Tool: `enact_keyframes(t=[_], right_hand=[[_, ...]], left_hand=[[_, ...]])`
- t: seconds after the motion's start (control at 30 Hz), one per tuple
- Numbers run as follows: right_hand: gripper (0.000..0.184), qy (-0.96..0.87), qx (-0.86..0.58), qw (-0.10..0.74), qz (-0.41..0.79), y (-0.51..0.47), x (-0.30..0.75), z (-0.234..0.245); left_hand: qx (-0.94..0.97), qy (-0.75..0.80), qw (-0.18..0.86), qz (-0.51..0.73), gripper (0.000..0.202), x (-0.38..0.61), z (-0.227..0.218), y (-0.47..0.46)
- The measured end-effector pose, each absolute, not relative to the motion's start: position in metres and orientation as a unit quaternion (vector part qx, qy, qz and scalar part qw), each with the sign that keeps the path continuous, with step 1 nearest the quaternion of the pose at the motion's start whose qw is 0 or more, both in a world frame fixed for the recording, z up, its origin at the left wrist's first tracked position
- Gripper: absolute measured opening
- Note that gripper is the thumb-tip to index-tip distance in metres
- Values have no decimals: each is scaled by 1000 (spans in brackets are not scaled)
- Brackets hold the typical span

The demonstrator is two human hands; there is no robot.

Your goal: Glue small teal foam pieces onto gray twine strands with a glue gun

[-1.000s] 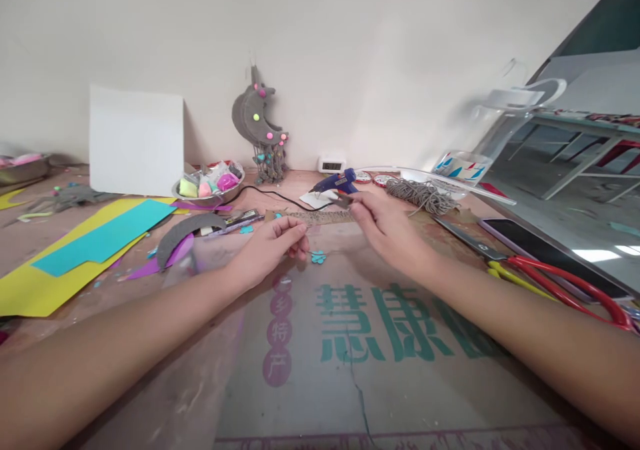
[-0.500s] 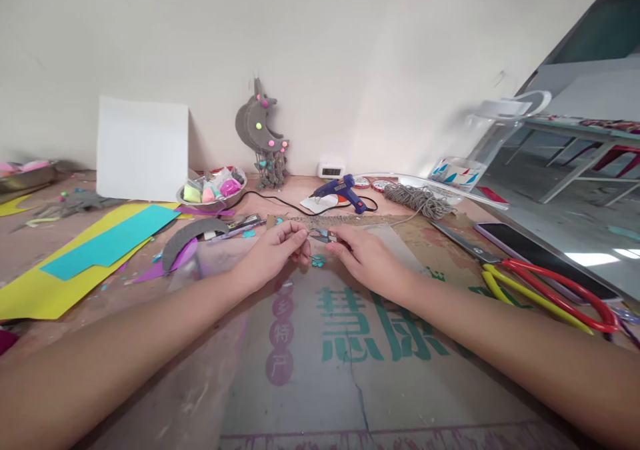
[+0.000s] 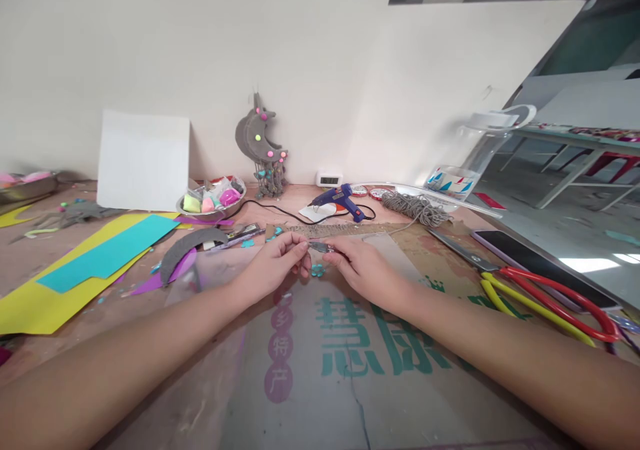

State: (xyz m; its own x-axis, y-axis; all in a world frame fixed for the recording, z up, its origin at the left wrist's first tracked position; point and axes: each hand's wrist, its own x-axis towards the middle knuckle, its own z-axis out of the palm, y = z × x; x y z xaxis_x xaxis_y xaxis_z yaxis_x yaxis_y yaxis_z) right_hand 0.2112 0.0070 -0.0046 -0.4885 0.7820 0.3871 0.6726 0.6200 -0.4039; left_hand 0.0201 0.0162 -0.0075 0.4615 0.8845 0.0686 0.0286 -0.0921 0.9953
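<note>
Over the cardboard sheet (image 3: 300,370), both my hands meet near the middle, fingertips close together. My right hand (image 3: 360,263) is closed on a small dark grey piece (image 3: 319,247), which points left; its kind is too small to tell. The fingers of my left hand (image 3: 283,260) are pinched at the left end of that piece, and what lies between them is hidden. Just below the fingertips is a small teal flower shape (image 3: 317,270). More teal bits (image 3: 276,233) lie behind my left hand.
Behind my hands lie a blue glue gun (image 3: 340,200) and grey cord (image 3: 417,207). Large scissors (image 3: 500,273) and a phone (image 3: 540,267) are at right. A grey crescent (image 3: 187,253), coloured sheets (image 3: 100,257) and a clay bowl (image 3: 213,200) stand left. A moon ornament (image 3: 255,137) leans at the wall.
The view has tilted up slightly, so everything sits lower. The small grey piece has turned a little between my fingertips. Both hands keep their pinch.
</note>
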Motion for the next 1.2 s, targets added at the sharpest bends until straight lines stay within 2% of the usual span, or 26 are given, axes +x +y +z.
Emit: enact_keyframes(t=[0.37,0.5,0.7,0.8,0.87,0.97,1.1,1.2], right_hand=[[33,-827,-454,312,110,8,213,-1],[33,-810,-472,340,70,18,220,0],[46,-820,-499,279,20,53,246,-17],[43,-808,-503,305,33,53,246,-13],[36,-792,-504,339,70,43,238,-4],[34,-761,-502,360,197,20,218,8],[48,-699,-438,362,435,-3,197,6],[59,-661,-396,355,530,-7,193,-2]], left_hand=[[621,364,577,385,22,22,-4,15],[608,371,585,388,22,21,-7,17],[597,355,596,402,28,21,-11,19],[600,347,599,401,34,20,-13,21],[607,348,593,399,36,19,-14,22],[617,358,577,397,30,19,-11,20],[666,378,487,420,21,18,-2,16],[691,375,449,425,17,18,2,13]])
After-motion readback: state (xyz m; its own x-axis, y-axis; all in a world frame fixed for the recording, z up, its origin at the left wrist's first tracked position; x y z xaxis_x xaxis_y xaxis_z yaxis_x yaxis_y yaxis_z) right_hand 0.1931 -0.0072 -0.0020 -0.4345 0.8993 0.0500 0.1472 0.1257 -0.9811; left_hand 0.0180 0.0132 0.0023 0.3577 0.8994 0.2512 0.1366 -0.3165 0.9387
